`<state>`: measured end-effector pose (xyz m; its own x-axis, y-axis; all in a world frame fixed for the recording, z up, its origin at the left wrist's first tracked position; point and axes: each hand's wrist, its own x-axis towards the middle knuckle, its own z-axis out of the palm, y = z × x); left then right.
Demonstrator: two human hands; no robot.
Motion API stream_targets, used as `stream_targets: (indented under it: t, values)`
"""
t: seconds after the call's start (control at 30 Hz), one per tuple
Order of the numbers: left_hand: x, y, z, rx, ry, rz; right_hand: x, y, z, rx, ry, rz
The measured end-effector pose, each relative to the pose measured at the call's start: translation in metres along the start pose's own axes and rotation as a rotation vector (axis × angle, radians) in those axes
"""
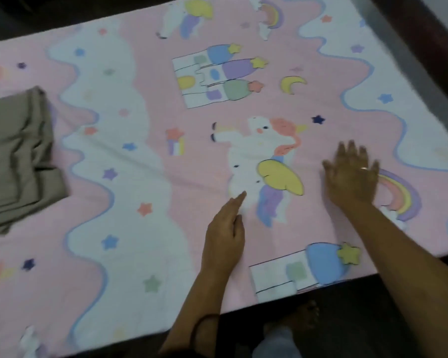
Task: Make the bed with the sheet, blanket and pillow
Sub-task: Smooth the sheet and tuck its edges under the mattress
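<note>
A pink and white sheet (145, 140) printed with unicorns, castles, stars and rainbows lies spread over the bed. My left hand (224, 236) rests on it near the printed unicorn, fingers straight and together. My right hand (352, 174) presses flat on the sheet further right, fingers spread, a ring on one finger. A folded khaki-brown blanket (16, 161) lies on the sheet at the left edge of view. No pillow is in view.
The bed's near edge (282, 301) runs across the lower right, with dark floor below it and my bare foot (298, 319) there. A dark bed frame or wall (424, 47) borders the far right side.
</note>
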<state>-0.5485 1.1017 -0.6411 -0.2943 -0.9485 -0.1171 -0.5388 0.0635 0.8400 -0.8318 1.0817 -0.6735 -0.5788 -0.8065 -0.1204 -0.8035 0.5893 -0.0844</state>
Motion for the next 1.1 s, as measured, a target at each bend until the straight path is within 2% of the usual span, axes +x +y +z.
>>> stream_targets:
  t: [0.1, 0.17, 0.23, 0.33, 0.43, 0.57, 0.67, 0.77, 0.87, 0.97, 1.03, 1.1]
  values:
    - [-0.038, -0.045, -0.069, 0.047, 0.215, -0.026, -0.051, -0.136, 0.037, 0.06, -0.014, -0.315]
    - [-0.066, -0.089, -0.117, 0.149, 0.266, -0.073, -0.116, -0.216, 0.064, 0.103, -0.055, -0.504]
    - [-0.101, -0.137, -0.169, 0.264, 0.272, -0.215, -0.204, -0.285, 0.082, 0.105, -0.153, -0.67]
    - [-0.149, -0.184, -0.233, 0.336, 0.285, -0.431, -0.323, -0.346, 0.086, 0.081, -0.333, -0.935]
    - [-0.185, -0.205, -0.272, 0.292, 0.263, -0.566, -0.378, -0.371, 0.074, 0.036, -0.474, -1.198]
    - [-0.198, -0.214, -0.295, 0.362, 0.234, -0.628, -0.323, -0.39, 0.06, 0.037, -0.386, -1.251]
    - [-0.184, -0.216, -0.302, 0.44, 0.219, -0.629, -0.244, -0.39, 0.055, 0.07, -0.149, -0.916]
    - [-0.158, -0.219, -0.308, 0.467, 0.176, -0.559, -0.191, -0.38, 0.061, 0.001, -0.259, -0.726]
    - [-0.128, -0.223, -0.318, 0.46, 0.161, -0.506, -0.202, -0.403, 0.082, -0.046, -0.143, -0.656]
    - [-0.097, -0.233, -0.331, 0.463, 0.144, -0.486, -0.261, -0.448, 0.105, 0.07, -0.136, -0.772]
    - [-0.077, -0.241, -0.342, 0.47, 0.136, -0.501, -0.305, -0.479, 0.106, 0.125, -0.211, -0.968]
    - [-0.064, -0.248, -0.356, 0.458, 0.148, -0.532, -0.338, -0.502, 0.107, 0.098, -0.29, -1.25]
